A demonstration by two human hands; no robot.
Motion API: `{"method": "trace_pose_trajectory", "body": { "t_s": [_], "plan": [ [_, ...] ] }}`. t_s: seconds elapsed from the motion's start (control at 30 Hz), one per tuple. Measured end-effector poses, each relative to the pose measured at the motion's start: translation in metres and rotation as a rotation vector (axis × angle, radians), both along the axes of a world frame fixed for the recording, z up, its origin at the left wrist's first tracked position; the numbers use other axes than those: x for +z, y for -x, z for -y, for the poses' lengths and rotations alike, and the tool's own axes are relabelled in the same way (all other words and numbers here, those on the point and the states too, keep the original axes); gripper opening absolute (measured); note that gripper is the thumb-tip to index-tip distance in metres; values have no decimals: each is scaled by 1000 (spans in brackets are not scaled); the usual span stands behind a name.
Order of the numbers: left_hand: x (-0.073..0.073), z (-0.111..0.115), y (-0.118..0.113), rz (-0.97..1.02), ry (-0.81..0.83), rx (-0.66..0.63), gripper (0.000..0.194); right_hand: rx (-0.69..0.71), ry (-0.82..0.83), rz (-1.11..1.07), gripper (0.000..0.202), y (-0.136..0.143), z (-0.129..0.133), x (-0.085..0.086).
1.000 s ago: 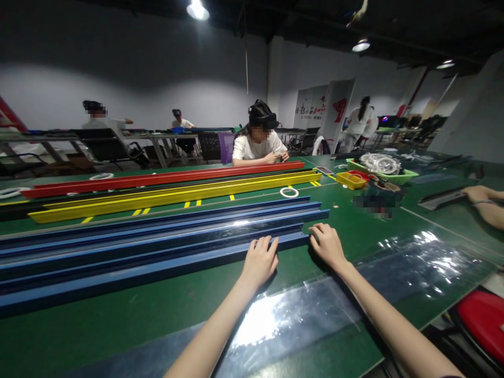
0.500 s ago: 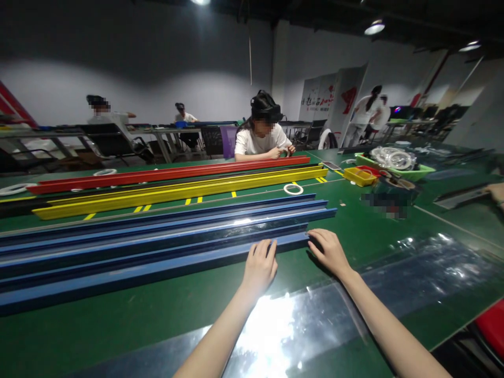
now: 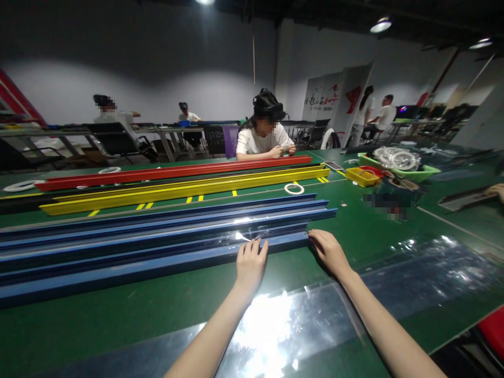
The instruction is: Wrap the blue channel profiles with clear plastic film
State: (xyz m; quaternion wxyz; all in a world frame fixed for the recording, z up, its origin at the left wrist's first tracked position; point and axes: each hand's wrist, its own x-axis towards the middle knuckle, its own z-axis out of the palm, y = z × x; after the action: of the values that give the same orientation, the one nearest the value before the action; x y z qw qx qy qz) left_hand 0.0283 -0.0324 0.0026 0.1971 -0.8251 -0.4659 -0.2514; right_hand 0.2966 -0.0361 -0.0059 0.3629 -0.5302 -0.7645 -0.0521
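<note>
The nearest of several long blue channel rails lies across the green table, its right end between my hands. My left hand rests over this rail near that end, fingers slightly spread across its top; the thumb is hidden. At the rail's right tip, my right hand touches the end with bent fingertips, the fingers a little apart and not wrapped round it. Shiny clear film lies over the blue rails just beyond my left hand.
A wide clear plastic sheet covers the table before me. Yellow rails and a red rail lie farther back, by a white ring. A co-worker sits opposite. A green tray stands right; another person's hand shows at the edge.
My left hand has slid left along the blue rail. My right hand stays by the rail's end, its fingers and thumb drawn closer together. The view has shifted slightly.
</note>
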Motion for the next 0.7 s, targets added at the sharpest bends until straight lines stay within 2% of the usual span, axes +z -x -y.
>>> {"method": "trace_pose_trajectory", "body": {
  "t_s": [0.23,0.37,0.7],
  "plan": [
    [3,0,-4,60,70,22,31,21,74,-24,30,5,-4,-1],
    [2,-1,-3,38,54,23,31,22,90,-59,30,6,-4,-2],
    [3,-1,-3,50,12,15,30,-10,145,-330,26,2,-9,-5]
  ]
}}
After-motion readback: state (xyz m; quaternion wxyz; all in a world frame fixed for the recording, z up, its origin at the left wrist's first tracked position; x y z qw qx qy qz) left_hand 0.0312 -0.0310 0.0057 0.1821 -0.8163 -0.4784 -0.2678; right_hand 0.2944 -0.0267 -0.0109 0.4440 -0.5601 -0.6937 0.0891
